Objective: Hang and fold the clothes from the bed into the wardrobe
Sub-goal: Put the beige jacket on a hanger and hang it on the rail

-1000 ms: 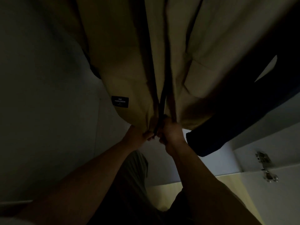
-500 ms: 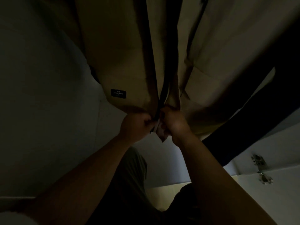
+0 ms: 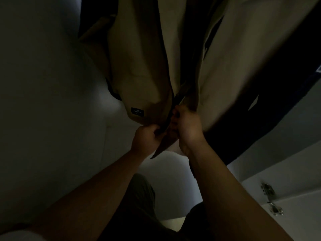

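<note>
A beige jacket [image 3: 139,70] hangs inside the dim wardrobe, its open front facing me, with a small black label [image 3: 137,111] low on its left panel. My left hand [image 3: 145,138] grips the bottom hem of the left panel beside the dark zipper edge [image 3: 167,124]. My right hand [image 3: 187,126] grips the bottom of the right panel just across the zipper. Both hands sit close together at the jacket's lower front. The hanger and rail are out of view.
A dark garment [image 3: 260,119] hangs right of the jacket. The pale wardrobe side wall [image 3: 43,101] fills the left. A white wardrobe door with metal hinges [image 3: 271,199] is at lower right. My dark trousers [image 3: 139,206] show below.
The view has tilted and both hands have risen slightly with the jacket's hem; the zipper's lower end now hangs between them. The grips stay on the two front panels.
</note>
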Available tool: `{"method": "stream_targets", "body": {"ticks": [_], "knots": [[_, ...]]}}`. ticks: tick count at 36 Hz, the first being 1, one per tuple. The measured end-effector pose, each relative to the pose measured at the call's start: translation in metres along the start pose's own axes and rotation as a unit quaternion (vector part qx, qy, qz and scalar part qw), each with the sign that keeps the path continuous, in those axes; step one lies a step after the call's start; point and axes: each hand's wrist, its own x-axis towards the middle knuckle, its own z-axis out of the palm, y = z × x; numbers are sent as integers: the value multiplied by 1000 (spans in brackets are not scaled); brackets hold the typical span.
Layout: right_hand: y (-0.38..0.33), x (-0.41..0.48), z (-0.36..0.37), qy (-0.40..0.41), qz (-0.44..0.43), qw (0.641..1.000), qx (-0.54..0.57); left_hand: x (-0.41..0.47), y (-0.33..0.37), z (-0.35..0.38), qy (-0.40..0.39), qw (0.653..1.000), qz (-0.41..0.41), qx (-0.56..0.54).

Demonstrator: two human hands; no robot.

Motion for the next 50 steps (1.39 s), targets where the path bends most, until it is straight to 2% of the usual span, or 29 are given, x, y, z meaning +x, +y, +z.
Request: {"method": "stream_targets", "body": {"ticks": [4, 9, 13, 17, 20, 22, 28, 36, 43, 50], "knots": [[-4, -7, 2, -8, 35, 999, 24, 15, 37, -9, 60, 996, 22, -61], [-30, -8, 1, 6, 61, 997, 50, 24, 55, -5, 71, 990, 0, -126], [-59, -13, -1, 3, -1, 997, 72, 25, 49, -7, 64, 994, -4, -92], [-67, -16, -5, -14, -24, 996, 81, 34, 67, -17, 77, 994, 29, -72], [-70, -15, -7, -7, -17, 998, 63, 45, 95, -24, 147, 982, 72, -94], [-77, -14, -7, -8, -16, 998, 66, 50, 105, -27, 167, 976, 104, -97], [-123, -19, -11, -32, -90, 990, 102, 61, 101, -38, 139, 983, 98, -72], [-140, -24, -11, -9, -93, 993, 65, 80, 148, -59, 173, 970, 121, -121], [-170, -31, -16, -49, -143, 982, 111, 86, 138, -67, 134, 979, 86, -126], [-176, -40, -17, -43, -153, 980, 117, 102, 177, -82, 153, 963, 161, -154]]}}
